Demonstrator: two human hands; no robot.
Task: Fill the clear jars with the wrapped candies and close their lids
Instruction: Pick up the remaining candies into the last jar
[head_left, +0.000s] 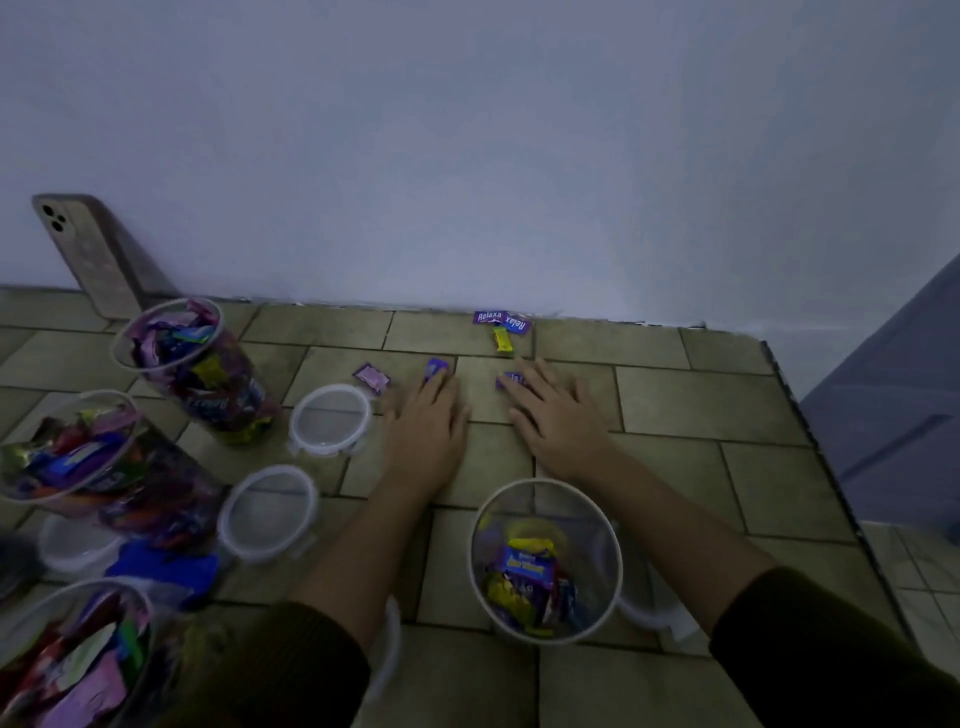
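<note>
My left hand (425, 415) lies flat on the tiled surface, fingertips touching a purple wrapped candy (435, 368). My right hand (553, 410) is spread flat, its fingers partly covering another purple candy (511, 379). A pink-purple candy (372, 376) lies left of them. Two "Relaxa" candies (503, 319) and a yellow one (503, 340) rest near the wall. An open clear jar (545, 558), partly filled with candies, stands between my forearms. Three fuller open jars stand at left: far jar (197, 364), middle jar (104, 462), near jar (72, 660). Loose clear lids (330, 418) (267, 512) lie beside them.
A phone (88, 254) leans against the white wall at the back left. A blue wrapper or bag (166, 566) lies between the left jars. Another lid (649, 608) sits behind the near jar at right. The tiled surface ends in an edge (810, 431) at right.
</note>
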